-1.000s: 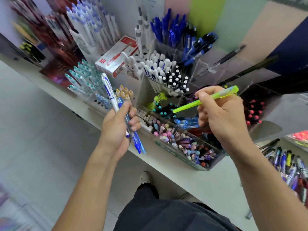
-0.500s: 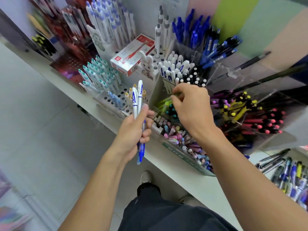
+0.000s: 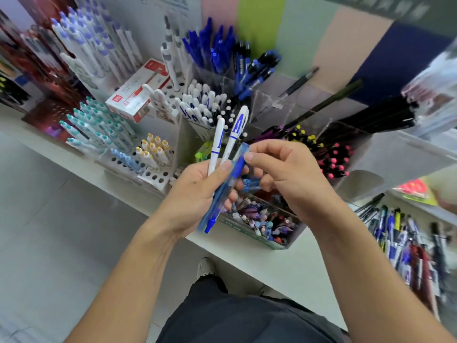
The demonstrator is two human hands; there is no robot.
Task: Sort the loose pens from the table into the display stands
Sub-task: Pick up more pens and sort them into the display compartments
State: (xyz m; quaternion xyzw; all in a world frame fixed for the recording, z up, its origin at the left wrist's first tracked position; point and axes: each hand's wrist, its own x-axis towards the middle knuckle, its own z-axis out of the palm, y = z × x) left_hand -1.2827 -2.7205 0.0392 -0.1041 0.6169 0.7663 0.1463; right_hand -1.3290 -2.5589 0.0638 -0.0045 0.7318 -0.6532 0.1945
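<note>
— Where are the pens?

— Above the table's front edge. The left hand [image 3: 197, 191] grips two white pens with blue lettering [image 3: 228, 139] and a translucent blue pen [image 3: 226, 191], fingers curled round them. The right hand [image 3: 286, 177] pinches the blue pen's upper end between thumb and forefinger.

— Which way do they run?

— Nearly upright, long axes leaning right at the top; white caps up, the blue tip low, past the white table [image 3: 249, 253] edge.

— What crowds them?

— Just behind, a clear stand of white-capped pens [image 3: 202, 107]; beneath the hands, a clear tray of mixed pastel pens [image 3: 262, 224]. Loose pens [image 3: 405, 241] lie at the right edge. Open floor lies to the left.
</note>
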